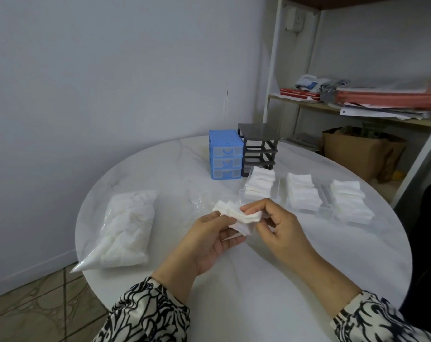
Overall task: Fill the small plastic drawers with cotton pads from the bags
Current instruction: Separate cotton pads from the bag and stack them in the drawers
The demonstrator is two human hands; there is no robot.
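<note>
Hidden: my left hand point(210, 239) and right hand point(275, 224) pinch a cotton pad stack point(236, 214), covering its lower edge.
Drawers: three clear drawers point(302, 193), pad-filled, outlines faint.
Surface: white round table point(259, 280), full bag point(125, 228) left.
Room: cluttered shelf point(357, 104) behind.

We see three clear drawers point(305, 193) full of white pads on the right, a full bag point(125, 228) lying on the left.

A plain home room or small office: beyond the gripped pads, a round white marble-look table point(259, 280) against a bare wall, tiled floor point(36, 304), and to the right an open shelf unit point(308, 104) stacked with papers and folders
</note>
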